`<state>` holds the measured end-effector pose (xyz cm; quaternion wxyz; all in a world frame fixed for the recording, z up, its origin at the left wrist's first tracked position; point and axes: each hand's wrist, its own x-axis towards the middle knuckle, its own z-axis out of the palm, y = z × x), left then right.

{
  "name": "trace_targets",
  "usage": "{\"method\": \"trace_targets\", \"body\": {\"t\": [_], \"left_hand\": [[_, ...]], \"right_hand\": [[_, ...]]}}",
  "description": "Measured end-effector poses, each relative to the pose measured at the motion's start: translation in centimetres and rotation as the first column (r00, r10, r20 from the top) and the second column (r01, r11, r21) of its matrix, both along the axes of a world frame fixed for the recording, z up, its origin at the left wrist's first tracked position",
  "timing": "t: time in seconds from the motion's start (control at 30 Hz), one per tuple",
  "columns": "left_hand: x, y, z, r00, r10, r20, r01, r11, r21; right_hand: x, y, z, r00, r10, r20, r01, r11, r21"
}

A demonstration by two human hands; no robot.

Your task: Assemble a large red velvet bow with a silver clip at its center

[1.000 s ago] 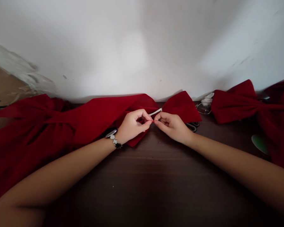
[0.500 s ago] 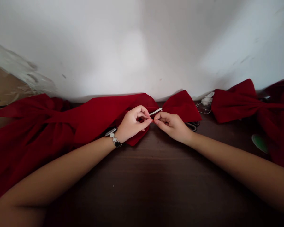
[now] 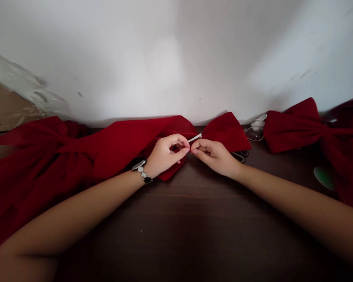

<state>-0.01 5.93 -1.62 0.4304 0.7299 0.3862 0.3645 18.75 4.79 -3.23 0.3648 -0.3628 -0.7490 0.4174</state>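
My left hand [image 3: 169,154], with a watch and bracelet on its wrist, is closed in a pinch near the middle of the table. My right hand [image 3: 213,156] also pinches, its fingertips almost meeting the left ones. Whatever lies between the fingertips is too small to make out. Just behind the fingers is a slim silver metal clip [image 3: 195,137], partly covered by the left hand. A red fabric bow [image 3: 226,131] spreads behind my right hand. Long red cloth [image 3: 129,139] lies under and behind my left hand.
The dark wooden table [image 3: 176,227] meets a white wall [image 3: 153,70]. More red bows [image 3: 294,125] lie at the right, near eyeglasses [image 3: 254,133] and a round green item [image 3: 323,178]. Black-handled loops [image 3: 239,156] show behind my right hand. Plastic wrap [image 3: 26,84] is at the far left.
My left hand has shifted very slightly, and a little more of the clip is covered by its fingers. The right hand has barely moved; both still pinch.
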Motion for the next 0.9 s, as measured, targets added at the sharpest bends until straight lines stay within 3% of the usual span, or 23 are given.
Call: {"method": "trace_targets", "body": {"t": [0.33,0.9], "left_hand": [[-0.07,-0.13,0.0,0.992,0.073,-0.104,-0.059,0.989,0.133],[0.07,-0.3,-0.16,0.987,0.126,-0.098,-0.107,0.977,0.186]], "right_hand": [[-0.03,-0.06,-0.04,0.998,-0.046,-0.048,0.045,0.999,-0.011],[-0.1,0.02,-0.28,0.993,-0.103,-0.059,0.102,0.995,-0.02]]}}
